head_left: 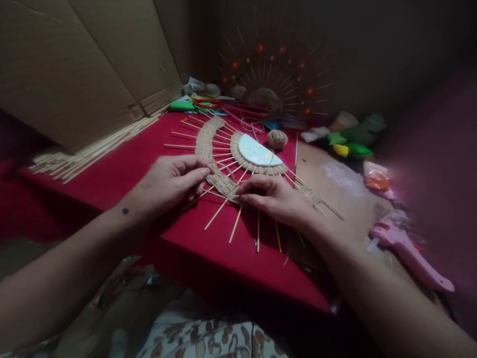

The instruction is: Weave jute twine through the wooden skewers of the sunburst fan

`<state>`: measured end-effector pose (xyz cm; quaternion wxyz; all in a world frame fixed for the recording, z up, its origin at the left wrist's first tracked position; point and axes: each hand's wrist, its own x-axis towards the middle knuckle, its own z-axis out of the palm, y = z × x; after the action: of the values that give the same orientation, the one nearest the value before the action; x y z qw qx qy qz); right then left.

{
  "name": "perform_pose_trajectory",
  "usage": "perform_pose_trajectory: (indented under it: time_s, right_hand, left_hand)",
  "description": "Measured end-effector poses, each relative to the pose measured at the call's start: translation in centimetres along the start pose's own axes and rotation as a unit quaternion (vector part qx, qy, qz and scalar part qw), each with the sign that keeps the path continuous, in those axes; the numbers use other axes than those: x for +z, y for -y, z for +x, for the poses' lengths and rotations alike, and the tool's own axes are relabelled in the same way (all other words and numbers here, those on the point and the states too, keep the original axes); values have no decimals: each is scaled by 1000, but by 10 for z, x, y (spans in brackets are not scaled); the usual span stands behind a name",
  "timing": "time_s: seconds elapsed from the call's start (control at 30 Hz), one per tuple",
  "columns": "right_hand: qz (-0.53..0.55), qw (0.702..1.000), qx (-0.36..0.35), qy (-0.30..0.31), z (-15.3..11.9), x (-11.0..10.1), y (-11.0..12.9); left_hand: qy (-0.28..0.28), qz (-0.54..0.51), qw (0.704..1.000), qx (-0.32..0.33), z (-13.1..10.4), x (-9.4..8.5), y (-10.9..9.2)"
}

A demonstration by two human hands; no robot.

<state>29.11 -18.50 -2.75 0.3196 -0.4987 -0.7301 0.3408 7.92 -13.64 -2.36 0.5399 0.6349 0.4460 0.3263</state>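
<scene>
A: Currently weaving. Left hand (pixel 169 183) pinches the jute twine (pixel 218 163) at the outer woven band (pixel 208 149); right hand (pixel 274 196) presses closed fingers on the sunburst piece's (pixel 257 151) near rim, mid red table (pixel 122 174).

B: Judgement: next pass needs twine threaded between skewer spokes (pixel 235 226), kept taut.

Around the sunburst (pixel 227 159) I see bare red cloth (pixel 130 174) to its left and front; sticks (pixel 85 149), twine ball (pixel 278 138) and glue gun (pixel 406 248) crowd the other sides.
</scene>
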Motion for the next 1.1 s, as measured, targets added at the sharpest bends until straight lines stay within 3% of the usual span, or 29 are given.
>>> perform_pose_trajectory:
  time_s: [0.17,0.37,0.53,0.63,0.83,0.9,1.0,1.1]
  right_hand:
    - [-68,997,-37,-13,-5,6,1]
    - [-124,990,-65,-29,-5,14,-2]
    - [-127,990,-58,-26,-6,16,-1]
    - [-122,991,-55,-19,-5,16,0]
    - [-130,989,-59,-29,-5,19,-4]
    - [-133,989,-62,-30,-5,21,-5]
    - [-143,987,-66,-31,-6,21,-6]
    - [-153,986,-62,-27,-7,21,-5]
  left_hand:
    - [-9,28,999,29,-1,1,0]
    - [-59,41,994,82,3,-3,7]
    - [-159,48,974,154,6,-6,10]
    - [-202,111,952,201,5,-7,10]
    - [-169,241,937,185,15,-12,19]
    - [-132,280,933,182,26,-18,19]
    - [-54,370,910,178,51,-32,13]
    - [-20,463,865,191,90,-43,1]
